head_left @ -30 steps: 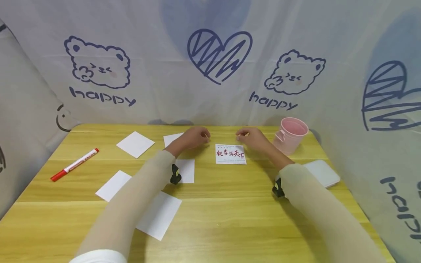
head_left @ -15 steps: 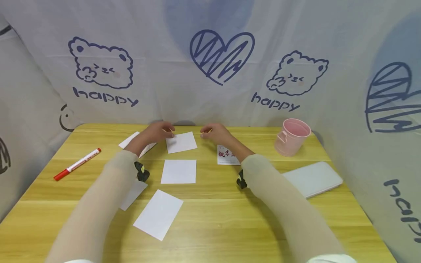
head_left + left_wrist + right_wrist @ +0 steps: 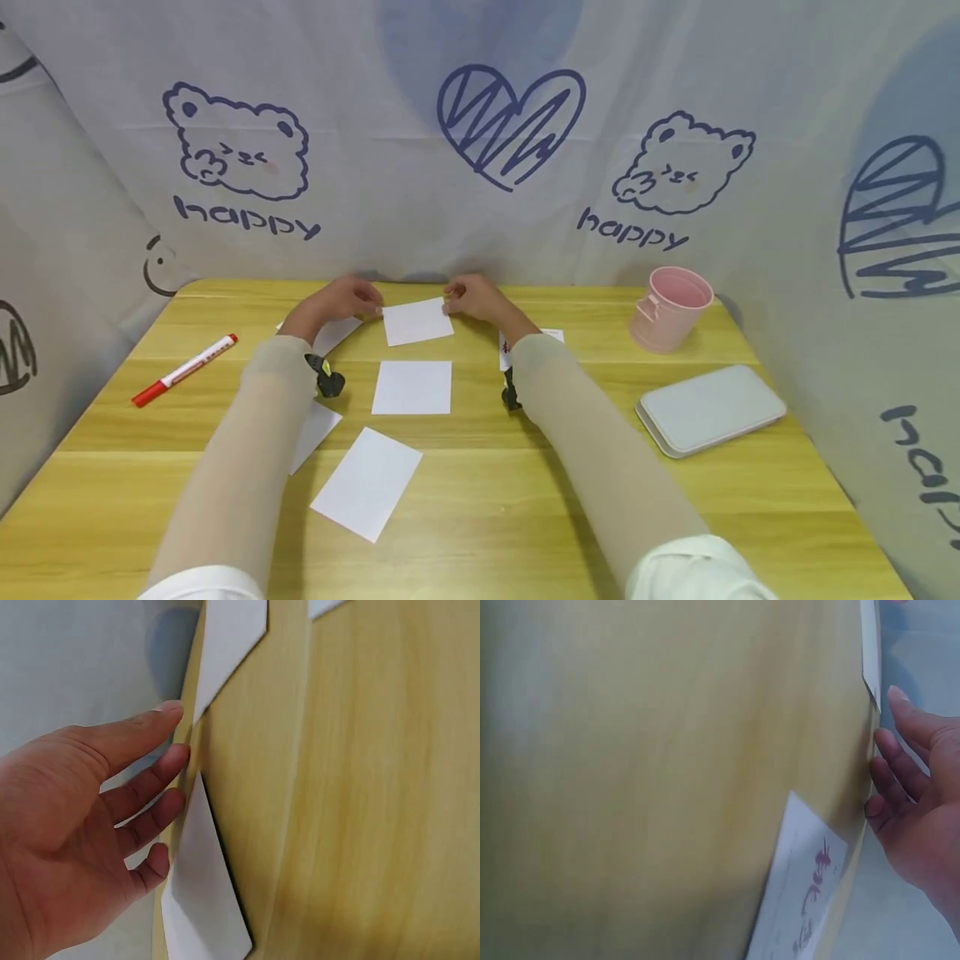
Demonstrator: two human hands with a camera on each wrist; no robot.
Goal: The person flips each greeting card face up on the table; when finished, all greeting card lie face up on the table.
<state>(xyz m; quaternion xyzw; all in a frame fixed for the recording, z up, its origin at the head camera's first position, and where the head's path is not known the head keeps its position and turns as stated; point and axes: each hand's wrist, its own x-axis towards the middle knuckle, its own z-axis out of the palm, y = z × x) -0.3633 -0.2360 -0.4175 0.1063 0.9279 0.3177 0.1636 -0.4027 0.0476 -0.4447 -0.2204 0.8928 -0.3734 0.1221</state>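
- Head view: a smooth, pale yellow wood-grain counter [image 3: 525, 500] is carrying several flat, matte white rectangular paper cards. The left hand [image 3: 337, 302] and the right hand [image 3: 472, 298] are reaching out near the far edge, one at each side of the blank white card [image 3: 417, 322] lying flat there. Their fingertips are meeting its left and right edges, fingers bent; whether they are pinching it cannot be told here. Both forearms are lying low in sheer beige sleeves. Just nearer lies a second white card [image 3: 412, 387], and nearer again a third white card [image 3: 367, 482], turned askew. A printed card with red characters [image 3: 551, 336] is peeking out from behind the right forearm. A red-and-white marker pen [image 3: 184, 370] is lying at the left; a glossy pink bucket-shaped cup [image 3: 668, 308] and a flat grey rounded tray [image 3: 710, 409] are sitting at the right.
- Left wrist view: the left hand [image 3: 82, 825] is showing its palm, fingers stretched out and only gently curved, so the grip is released. The fingertips [image 3: 169, 712] are just reaching the corner of the blank white card [image 3: 229, 645]; another white card [image 3: 202, 892] is lying beneath the lower fingers.
- Right wrist view: the right hand [image 3: 922, 802] is likewise loose, fingers extended, grip released. Its fingertip [image 3: 896, 696] is sitting just beside the corner of the blank white card [image 3: 871, 652]. The printed card with red characters [image 3: 802, 900] is lying flat near the palm.
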